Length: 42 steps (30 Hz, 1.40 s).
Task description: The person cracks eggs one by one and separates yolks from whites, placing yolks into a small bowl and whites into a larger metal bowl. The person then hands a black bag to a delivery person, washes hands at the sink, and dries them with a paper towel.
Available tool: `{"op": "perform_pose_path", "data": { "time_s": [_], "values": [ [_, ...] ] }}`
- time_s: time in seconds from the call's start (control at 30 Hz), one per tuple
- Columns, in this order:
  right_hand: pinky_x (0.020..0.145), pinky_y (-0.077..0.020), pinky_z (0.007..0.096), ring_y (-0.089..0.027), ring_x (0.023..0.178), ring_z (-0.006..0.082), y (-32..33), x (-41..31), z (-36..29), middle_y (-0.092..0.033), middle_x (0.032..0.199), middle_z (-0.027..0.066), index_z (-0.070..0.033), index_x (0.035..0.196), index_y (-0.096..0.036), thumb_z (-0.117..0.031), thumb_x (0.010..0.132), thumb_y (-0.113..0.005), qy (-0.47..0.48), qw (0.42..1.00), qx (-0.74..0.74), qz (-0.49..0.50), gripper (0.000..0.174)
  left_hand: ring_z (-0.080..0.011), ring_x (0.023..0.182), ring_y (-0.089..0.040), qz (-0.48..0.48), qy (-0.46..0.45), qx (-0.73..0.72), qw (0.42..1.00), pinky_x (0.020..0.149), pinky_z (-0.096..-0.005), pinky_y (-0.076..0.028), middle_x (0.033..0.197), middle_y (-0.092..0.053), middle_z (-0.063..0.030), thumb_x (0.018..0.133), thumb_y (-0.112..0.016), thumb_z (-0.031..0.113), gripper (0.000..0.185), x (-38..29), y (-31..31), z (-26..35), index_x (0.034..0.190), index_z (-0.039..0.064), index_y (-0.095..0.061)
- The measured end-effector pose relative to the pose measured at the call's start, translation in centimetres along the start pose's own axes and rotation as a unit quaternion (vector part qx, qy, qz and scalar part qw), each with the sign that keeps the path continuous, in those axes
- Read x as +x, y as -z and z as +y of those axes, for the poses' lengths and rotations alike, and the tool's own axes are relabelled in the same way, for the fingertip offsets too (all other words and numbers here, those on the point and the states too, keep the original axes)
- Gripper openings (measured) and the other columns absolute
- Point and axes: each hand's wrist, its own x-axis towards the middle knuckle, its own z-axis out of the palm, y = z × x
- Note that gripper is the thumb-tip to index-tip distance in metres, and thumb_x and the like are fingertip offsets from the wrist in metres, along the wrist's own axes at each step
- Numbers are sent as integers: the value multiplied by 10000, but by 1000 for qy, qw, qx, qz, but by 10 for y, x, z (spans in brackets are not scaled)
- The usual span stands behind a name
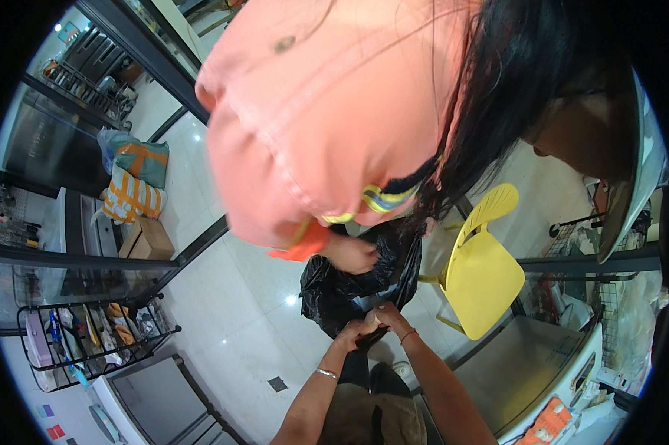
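A large black plastic bag (329, 295) hangs in front of me with its mouth spread. My left hand (352, 332) grips the near rim, a silver bangle on that wrist. Right beside it, my right hand (389, 317) holds the same rim, with a thin red string on the wrist. Across from me a person in a pink jacket (312, 139) leans over the bag. One hand of that person (351, 253) is at the far side of the opening. Something pale, too unclear to name, shows inside.
A yellow chair (482, 278) stands to the right of the bag. On the left are a black wire rack (95, 339), a cardboard box (147, 239) and stuffed bags (134, 194). Dark metal door frames cross the tiled floor (245, 311). A glass-topped chest (518, 367) is at lower right.
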Motion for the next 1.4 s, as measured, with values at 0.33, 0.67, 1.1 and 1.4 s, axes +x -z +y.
{"op": "perform_pose_path", "data": {
  "time_s": [0.33,0.67,1.1,1.4],
  "values": [
    [912,-456,479,-538,1103,446,-9,-11,-7,-501,1254,300,-38,1436,-186,-327,875,-516,2,993,-63,95,712,-329,1308,-348,183,22,107,977,1003,-519,-361,1467,-255,-194,813,-677,319,895,19,16,11,1486,266,-89],
    [908,-457,443,-577,1058,365,28,-85,6,-583,1176,214,-83,1289,-490,-230,861,-512,148,957,-200,151,453,-545,1311,-186,364,-324,275,829,1080,-545,-234,1449,-80,-360,678,-743,268,962,-17,70,6,1461,238,-186],
    [895,-470,442,-549,1053,357,21,-255,40,-571,1144,166,-74,1060,-617,-179,808,-555,314,890,-247,221,280,-245,1112,-504,216,-353,231,881,937,-410,-410,1164,-582,-95,778,-646,140,439,-54,140,-25,1193,37,-545],
    [702,-507,504,-666,826,314,153,-363,-56,-663,965,166,-88,993,-661,-204,799,-576,291,771,-264,502,242,-223,1052,-527,233,-296,317,870,848,-394,-464,1139,-562,-62,846,-544,187,372,-138,80,-27,1211,119,-521]
  ]
}}
